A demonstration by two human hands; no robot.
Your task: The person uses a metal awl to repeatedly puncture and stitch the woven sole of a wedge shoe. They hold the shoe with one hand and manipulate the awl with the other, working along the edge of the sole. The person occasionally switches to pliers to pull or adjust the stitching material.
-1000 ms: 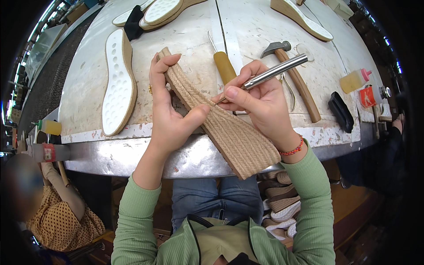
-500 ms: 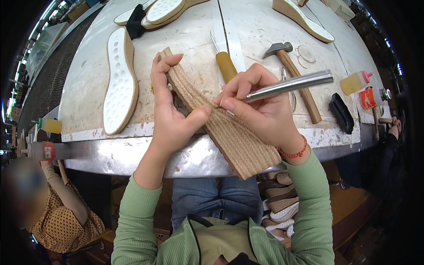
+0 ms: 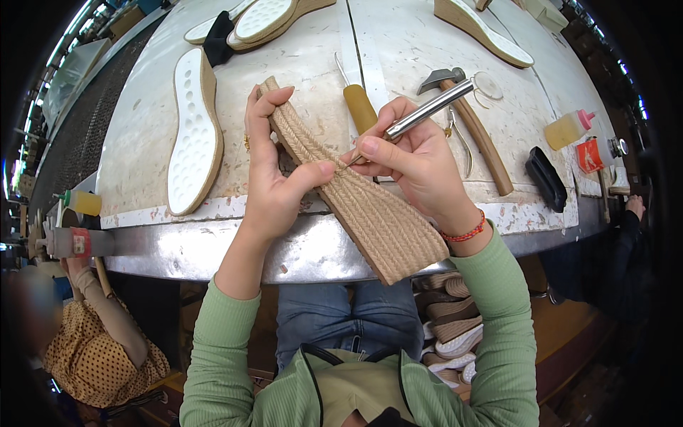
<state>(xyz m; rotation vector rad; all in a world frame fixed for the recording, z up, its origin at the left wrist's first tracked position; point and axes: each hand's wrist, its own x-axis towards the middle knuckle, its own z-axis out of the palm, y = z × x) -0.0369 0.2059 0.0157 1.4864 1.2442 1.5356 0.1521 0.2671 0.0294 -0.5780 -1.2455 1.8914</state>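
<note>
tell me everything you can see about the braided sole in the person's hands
The braided sole is a long, tan, rope-like woven piece, jute by its look, with a darker brown layer along its edge. It lies slanted over the metal front edge of the workbench, narrow end up and away, wide end hanging toward the person's lap. The left hand wraps its upper part, thumb pressed on the weave. The right hand holds a metal tool whose tip meets the braid.

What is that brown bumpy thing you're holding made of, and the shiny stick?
The braided sole in the left hand looks like woven jute or rope: tan, matte, with plaited ridges across it. The tool in the right hand looks like bare metal, likely steel: smooth, silvery, with bright glints. Its tip is too small to judge.
</note>
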